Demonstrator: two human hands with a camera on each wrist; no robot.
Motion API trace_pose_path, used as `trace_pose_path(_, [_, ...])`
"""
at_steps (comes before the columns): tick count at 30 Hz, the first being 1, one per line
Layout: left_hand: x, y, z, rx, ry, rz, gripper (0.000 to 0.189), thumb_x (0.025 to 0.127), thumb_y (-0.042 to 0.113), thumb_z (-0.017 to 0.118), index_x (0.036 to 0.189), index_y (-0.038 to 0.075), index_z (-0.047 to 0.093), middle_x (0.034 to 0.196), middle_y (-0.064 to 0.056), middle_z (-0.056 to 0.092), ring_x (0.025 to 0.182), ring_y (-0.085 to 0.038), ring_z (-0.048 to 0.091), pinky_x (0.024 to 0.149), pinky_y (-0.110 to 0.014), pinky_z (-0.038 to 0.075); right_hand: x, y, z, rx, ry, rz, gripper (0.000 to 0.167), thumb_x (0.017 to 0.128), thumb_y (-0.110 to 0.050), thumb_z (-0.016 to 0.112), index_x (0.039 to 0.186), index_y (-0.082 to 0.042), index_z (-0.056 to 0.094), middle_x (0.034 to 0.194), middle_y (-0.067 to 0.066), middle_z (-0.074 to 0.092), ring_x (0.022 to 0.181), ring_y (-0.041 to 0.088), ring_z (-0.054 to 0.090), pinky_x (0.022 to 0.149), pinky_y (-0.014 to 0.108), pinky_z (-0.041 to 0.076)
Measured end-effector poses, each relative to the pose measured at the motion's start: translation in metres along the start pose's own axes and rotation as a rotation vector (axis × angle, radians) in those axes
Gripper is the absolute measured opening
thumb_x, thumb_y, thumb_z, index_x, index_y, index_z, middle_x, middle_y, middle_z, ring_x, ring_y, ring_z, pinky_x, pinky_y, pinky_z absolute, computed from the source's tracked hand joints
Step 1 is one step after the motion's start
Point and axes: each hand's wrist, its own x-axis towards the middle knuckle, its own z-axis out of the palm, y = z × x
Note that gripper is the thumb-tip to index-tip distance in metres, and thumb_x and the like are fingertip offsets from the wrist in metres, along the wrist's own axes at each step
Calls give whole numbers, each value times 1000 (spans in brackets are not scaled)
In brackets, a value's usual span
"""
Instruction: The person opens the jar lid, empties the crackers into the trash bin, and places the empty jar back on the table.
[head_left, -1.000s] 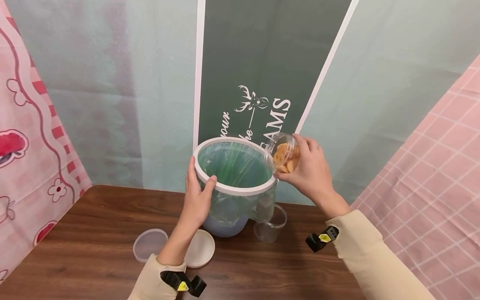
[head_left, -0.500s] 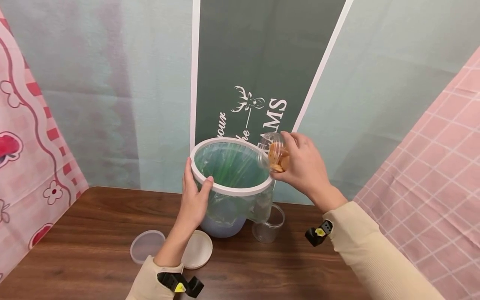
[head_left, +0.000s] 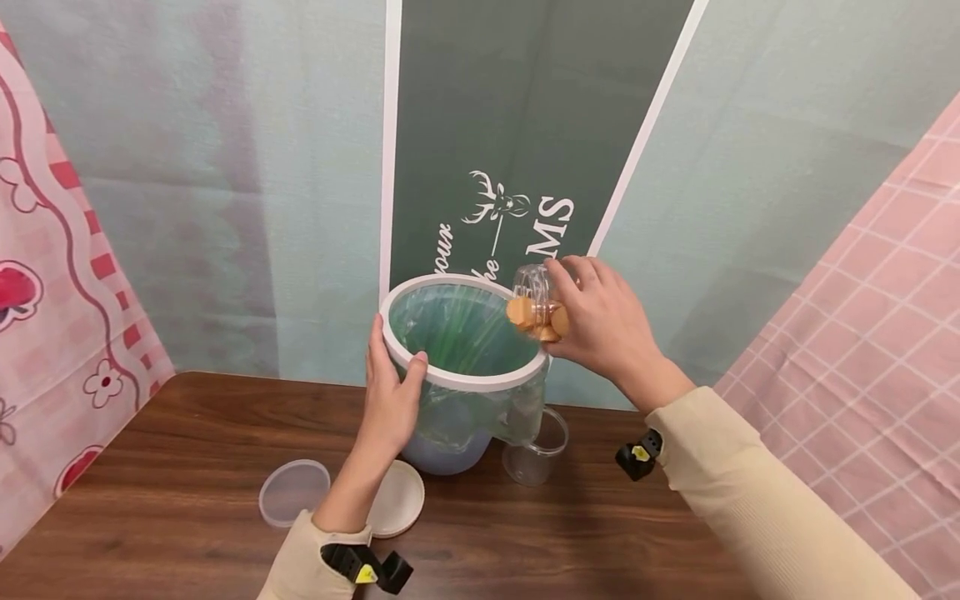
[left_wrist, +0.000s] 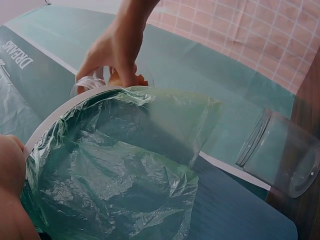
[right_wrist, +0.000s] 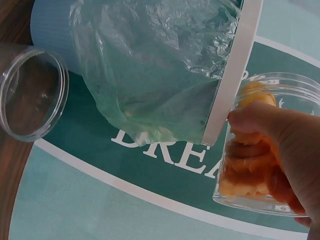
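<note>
My right hand (head_left: 611, 321) grips a clear plastic jar (right_wrist: 295, 85) of round, golden biscuits (head_left: 543, 321). It tilts mouth-down to the left over the right edge of a bin. Some biscuits lie right at the jar's mouth. The bin is blue, with a white rim (head_left: 487, 383), and a thin green bag (left_wrist: 110, 185) lines it and hangs over its outside. Against the bin's left side, my left hand (head_left: 390, 400) rests with fingers straight and spread, thumb at the rim. In the right wrist view, my thumb presses on the jar's side.
A second clear jar (head_left: 532, 462) stands without a lid on the wooden table (head_left: 225, 425), right of the bin. A translucent lid (head_left: 295, 493) and a white lid (head_left: 399, 500) lie near my left forearm. Cloth hangings (head_left: 322, 208) stand behind the table and along both sides.
My right hand has moved left and tipped the jar further down towards the bin's opening. The biscuits have slid towards the jar's mouth. My left hand stays on the bin.
</note>
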Motion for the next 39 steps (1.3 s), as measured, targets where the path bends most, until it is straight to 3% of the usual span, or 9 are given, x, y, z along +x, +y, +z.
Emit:
trace_pose_path(13, [-1,0,-2,-16,-12,-1,83,100,34,52,163,28,-2,170,-6,4,158,-25,8,123,-60,18,8,-1,-4,-85,-46,-77,113,50,-46,100,144,-9,49,133,23,57,127,44,53,103,56,48])
trace_pose_path(19, [-1,0,-2,-18,-9,2,83,100,34,52,163,29,-1,170,-6,5,158,-24,8,124,-60,18,8,0,-4,-129,-70,-105,104,55,-39,97,143,-10,51,135,21,57,128,42,53,104,55,47])
trace_pose_path(30, [0,1,-1,-14,-7,5,82,100,34,52,163,28,-1,170,-6,5,158,-24,8,125,-57,17,10,0,-1,-194,38,-289,96,59,-43,97,141,-14,54,133,19,60,129,40,53,108,51,44])
trace_pose_path(39, [0,0,-1,-6,-8,-6,83,100,34,52,163,28,-1,170,-7,5,158,-26,8,124,-60,18,9,1,-4,-205,2,-265,102,55,-32,99,143,-13,52,137,21,56,132,42,49,110,51,42])
